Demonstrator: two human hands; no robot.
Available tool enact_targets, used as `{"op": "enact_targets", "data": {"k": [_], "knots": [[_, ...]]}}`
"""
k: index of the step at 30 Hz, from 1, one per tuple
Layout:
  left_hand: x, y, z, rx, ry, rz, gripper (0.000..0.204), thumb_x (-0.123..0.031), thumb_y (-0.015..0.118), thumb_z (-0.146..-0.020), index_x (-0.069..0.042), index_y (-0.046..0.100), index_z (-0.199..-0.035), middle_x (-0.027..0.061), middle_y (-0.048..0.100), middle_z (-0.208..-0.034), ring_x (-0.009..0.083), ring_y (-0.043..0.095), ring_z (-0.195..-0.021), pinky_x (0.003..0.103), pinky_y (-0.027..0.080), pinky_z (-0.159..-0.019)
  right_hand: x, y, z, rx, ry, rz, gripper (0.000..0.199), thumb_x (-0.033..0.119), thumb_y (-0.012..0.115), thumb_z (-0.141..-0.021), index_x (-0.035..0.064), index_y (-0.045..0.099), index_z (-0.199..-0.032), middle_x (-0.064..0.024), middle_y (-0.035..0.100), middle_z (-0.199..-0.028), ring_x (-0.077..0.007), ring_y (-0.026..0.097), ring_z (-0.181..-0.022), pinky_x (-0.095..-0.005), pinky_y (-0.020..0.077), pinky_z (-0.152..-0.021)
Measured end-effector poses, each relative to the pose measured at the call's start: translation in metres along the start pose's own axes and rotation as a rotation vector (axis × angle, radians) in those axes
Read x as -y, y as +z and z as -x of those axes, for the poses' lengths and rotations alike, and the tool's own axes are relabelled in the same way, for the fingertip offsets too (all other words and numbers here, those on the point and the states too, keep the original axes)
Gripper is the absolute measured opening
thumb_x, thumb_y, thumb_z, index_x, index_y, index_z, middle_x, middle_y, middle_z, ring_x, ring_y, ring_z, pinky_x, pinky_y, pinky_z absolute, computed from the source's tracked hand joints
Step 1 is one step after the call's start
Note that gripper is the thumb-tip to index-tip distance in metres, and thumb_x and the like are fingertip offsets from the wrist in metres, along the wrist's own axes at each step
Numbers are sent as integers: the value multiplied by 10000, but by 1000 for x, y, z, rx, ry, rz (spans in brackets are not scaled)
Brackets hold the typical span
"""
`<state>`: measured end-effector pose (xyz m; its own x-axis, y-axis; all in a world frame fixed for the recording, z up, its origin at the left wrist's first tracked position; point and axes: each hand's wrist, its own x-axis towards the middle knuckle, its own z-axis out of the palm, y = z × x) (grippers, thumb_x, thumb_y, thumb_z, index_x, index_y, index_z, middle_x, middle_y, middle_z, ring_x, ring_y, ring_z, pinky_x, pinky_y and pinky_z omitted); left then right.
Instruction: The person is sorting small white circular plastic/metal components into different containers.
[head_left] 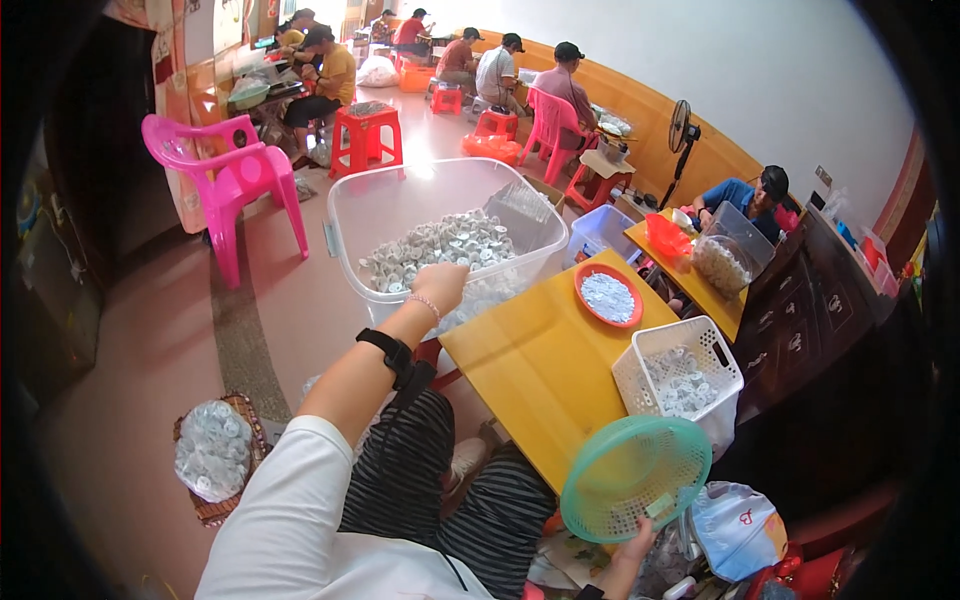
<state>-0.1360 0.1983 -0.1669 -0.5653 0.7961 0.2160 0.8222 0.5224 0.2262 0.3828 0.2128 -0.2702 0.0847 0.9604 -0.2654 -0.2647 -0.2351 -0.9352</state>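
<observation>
My left hand [440, 287] is closed at the near rim of a large clear plastic tub [347, 253]. Its fingers are mostly turned away, so I cannot tell whether it grips the rim or small parts. Many small whitish round plastic parts [440, 245] are heaped in the tub, with a stack of clear flat pieces [522, 210] at its right end. At the lower right my right hand [632, 555] grips the edge of a green round plastic colander [625, 470]. The colander is tilted, with a small pale piece [660, 503] in it beside my thumb.
A yellow table [540, 350] bears a red plate [609, 296] of white pieces and a white basket [650, 385] of parts. A bag of parts [213, 450] lies on the floor at left. A pink chair [230, 180] stands beyond. Co-workers sit farther off, one at right [745, 205].
</observation>
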Motion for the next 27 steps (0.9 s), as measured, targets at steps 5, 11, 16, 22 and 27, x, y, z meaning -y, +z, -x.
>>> {"op": "enact_targets", "data": {"k": [5, 11, 16, 22, 27], "knots": [[-9, -5, -1, 37, -19, 35, 159, -109, 512, -765, -82, 621, -876, 146, 634, -848, 305, 622, -809, 409, 498, -677, -1, 2, -2, -72, 31, 115, 481, 143, 454, -770, -17, 355, -1212, -151, 475, -1122, -275, 518, -1005, -417, 433, -790], [-11, -6, 9, 43, -41, 6, 182, -43, 531, -753, -74, 601, -918, 128, 635, -850, 285, 622, -848, 378, 508, -678, -1, 19, 16, -102, -36, 184, 502, 152, 459, -779, -9, 340, -1239, -149, 464, -1137, -273, 497, -1037, -414, 433, -790], [-13, 3, 15, 5, -12, 14, 134, -99, 518, -770, -93, 576, -890, 137, 623, -812, 304, 623, -762, 405, 494, -628, -10, 17, 15, -50, -146, 135, 449, 129, 453, -795, -18, 376, -1212, -140, 472, -1141, -260, 500, -1008, -391, 413, -803], [-22, 7, 23, -1, -15, 3, 132, -70, 514, -759, -94, 561, -879, 115, 624, -783, 283, 627, -771, 387, 495, -621, -7, 18, 18, -43, -126, 144, 466, 120, 450, -805, -13, 361, -1243, -140, 467, -1161, -268, 496, -1021, -389, 411, -812], [-26, 13, 28, -37, 6, -15, 142, -66, 518, -751, -100, 558, -883, 106, 626, -769, 272, 631, -760, 378, 496, -605, -6, 21, 20, -94, -157, 151, 479, 110, 455, -802, -13, 349, -1252, -144, 450, -1180, -280, 487, -1031, -385, 397, -843]]}}
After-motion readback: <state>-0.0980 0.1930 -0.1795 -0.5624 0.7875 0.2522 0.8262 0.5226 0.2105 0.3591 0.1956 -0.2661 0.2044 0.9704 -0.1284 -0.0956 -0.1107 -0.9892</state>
